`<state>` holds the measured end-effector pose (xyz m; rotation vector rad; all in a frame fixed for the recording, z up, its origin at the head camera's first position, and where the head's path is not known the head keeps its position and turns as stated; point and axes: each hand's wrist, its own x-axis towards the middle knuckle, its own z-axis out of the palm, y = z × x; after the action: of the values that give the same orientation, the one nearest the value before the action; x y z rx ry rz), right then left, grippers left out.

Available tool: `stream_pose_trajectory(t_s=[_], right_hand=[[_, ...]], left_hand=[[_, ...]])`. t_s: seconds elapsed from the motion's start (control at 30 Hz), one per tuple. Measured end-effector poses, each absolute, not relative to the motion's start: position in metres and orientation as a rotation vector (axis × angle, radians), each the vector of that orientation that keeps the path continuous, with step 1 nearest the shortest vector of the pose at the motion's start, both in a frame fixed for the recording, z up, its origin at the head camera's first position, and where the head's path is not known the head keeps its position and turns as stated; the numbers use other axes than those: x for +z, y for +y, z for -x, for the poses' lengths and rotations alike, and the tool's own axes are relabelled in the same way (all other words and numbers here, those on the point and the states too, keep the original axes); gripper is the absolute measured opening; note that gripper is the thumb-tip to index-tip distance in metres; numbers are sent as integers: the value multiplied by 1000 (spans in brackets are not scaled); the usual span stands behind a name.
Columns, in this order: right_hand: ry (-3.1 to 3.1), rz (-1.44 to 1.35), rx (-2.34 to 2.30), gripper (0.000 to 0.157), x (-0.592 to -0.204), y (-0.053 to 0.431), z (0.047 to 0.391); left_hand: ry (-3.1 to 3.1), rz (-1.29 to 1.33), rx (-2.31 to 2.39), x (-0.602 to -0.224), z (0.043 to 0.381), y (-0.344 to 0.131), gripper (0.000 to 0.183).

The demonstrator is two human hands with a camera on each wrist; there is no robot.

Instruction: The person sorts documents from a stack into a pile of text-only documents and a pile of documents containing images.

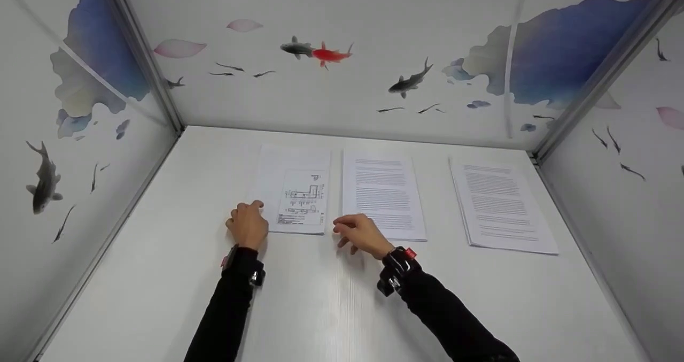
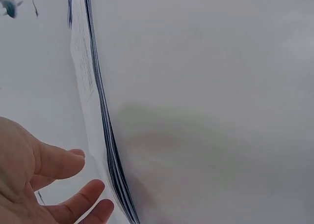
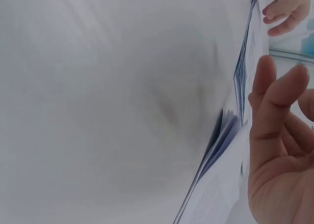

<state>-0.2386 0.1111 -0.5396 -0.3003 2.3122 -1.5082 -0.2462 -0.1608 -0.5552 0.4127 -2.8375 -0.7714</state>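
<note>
Three stacks of printed paper lie side by side on a white table [image 1: 320, 303]. The left stack [image 1: 299, 161] has a line drawing on its top sheet; the middle stack [image 1: 382, 185] and right stack [image 1: 499, 207] show lines of text. At the left stack's lower left corner is my left hand [image 1: 249, 226], its fingers loosely bent; the left wrist view shows this hand [image 2: 44, 184] beside the layered sheet edges [image 2: 109, 140], pinching nothing. My right hand [image 1: 364, 237] hovers by the middle stack's lower left corner. Its fingers [image 3: 270, 118] are relaxed and hold nothing.
White wall panels [image 1: 363, 9] with painted fish enclose the table at the back and both sides. A metal corner post [image 1: 144, 57] stands at the left and another [image 1: 598, 78] at the right. Each wrist wears a black strapped device.
</note>
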Motion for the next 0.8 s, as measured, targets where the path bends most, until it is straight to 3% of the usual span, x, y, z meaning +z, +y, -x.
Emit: stream_pose_trajectory(t_s=[0.2, 0.4, 0.63, 0.8], right_hand=[[2673, 201, -1484, 23, -545, 153, 252], [3062, -122, -1285, 17, -549, 222, 268], [3281, -329, -786, 26, -550, 288, 273], [3241, -433, -647, 37, -551, 319, 269]], left_hand=[[-2851, -325, -729, -554, 244, -148, 25], [-2827, -200, -733, -553, 245, -135, 19], [-2899, 166, -1059, -555, 245, -127, 20], [-2888, 259, -1136, -556, 245, -124, 21]])
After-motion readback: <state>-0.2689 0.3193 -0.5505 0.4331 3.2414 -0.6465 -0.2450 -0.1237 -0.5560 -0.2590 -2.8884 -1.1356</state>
